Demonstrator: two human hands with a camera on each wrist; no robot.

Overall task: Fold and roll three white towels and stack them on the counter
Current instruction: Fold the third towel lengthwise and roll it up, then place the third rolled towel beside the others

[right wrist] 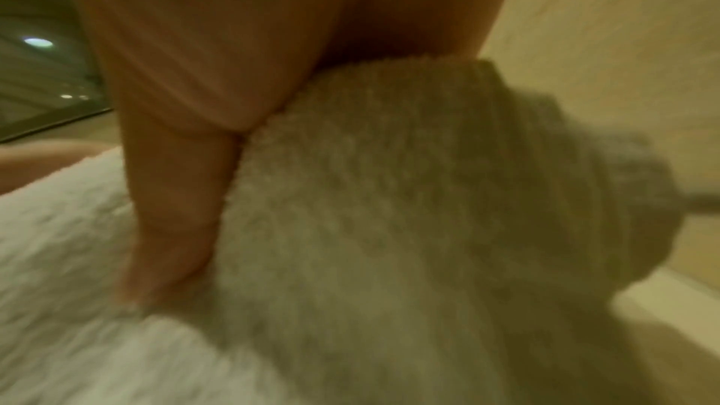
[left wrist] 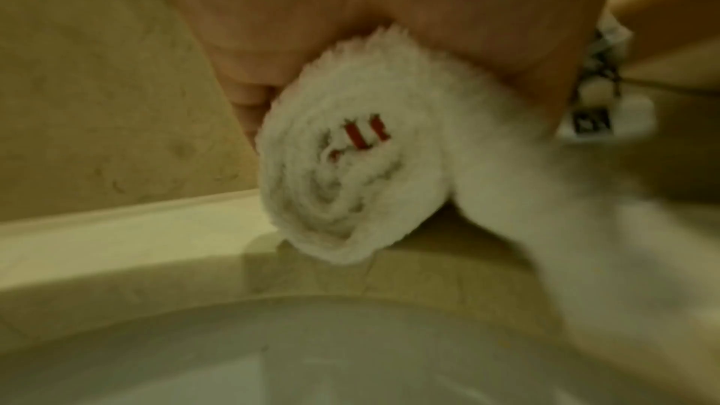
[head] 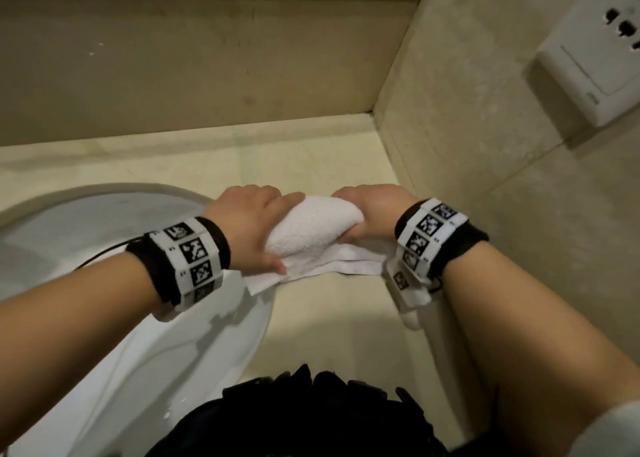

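Two hands meet over one white towel (head: 313,226) on the beige stone bench (head: 332,321) in front of me. To my left a white oval basin (head: 194,345) is sunk into the bench, and the flat, unrolled end of the towel hangs a little over its rim. Close on my right a stone side wall (head: 467,117) rises from the bench and carries a white switch and socket plate (head: 592,65). A stone backsplash (head: 194,72) runs along the back, with a metal strip at its top. Both my wrists wear black bands with black and white square code markers; I cannot read any writing on them.

My left hand (head: 251,222) curls over the left end of the roll, fingers wrapped across the top and thumb pressed at the near side where the roll meets the flat part. My right hand (head: 372,214) grips the right end in the same way, thumb tucked beneath the roll. From the left wrist view I see the spiral end of the towel (left wrist: 350,171), tightly wound, with small red stitched marks near its centre; they are too blurred to read. The right wrist view is soft and shows my fingers (right wrist: 175,211) sunk into the terry cloth (right wrist: 409,211).
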